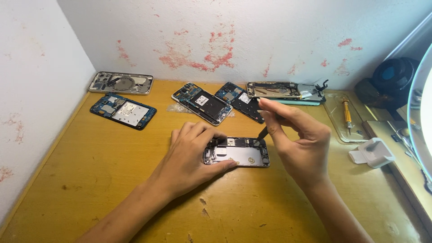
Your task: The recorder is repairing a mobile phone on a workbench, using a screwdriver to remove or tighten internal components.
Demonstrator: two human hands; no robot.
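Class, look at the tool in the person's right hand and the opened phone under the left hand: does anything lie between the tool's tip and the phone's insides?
Nothing visible does. The right hand holds a thin dark tool whose tip already meets the upper edge of the opened phone. The left hand grips the phone's left end, clear of the tip.

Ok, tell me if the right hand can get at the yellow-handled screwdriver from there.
Probably yes. The screwdriver lies uncovered on a clear tray, with bare table between it and the right hand; but that hand already pinches a thin dark tool.
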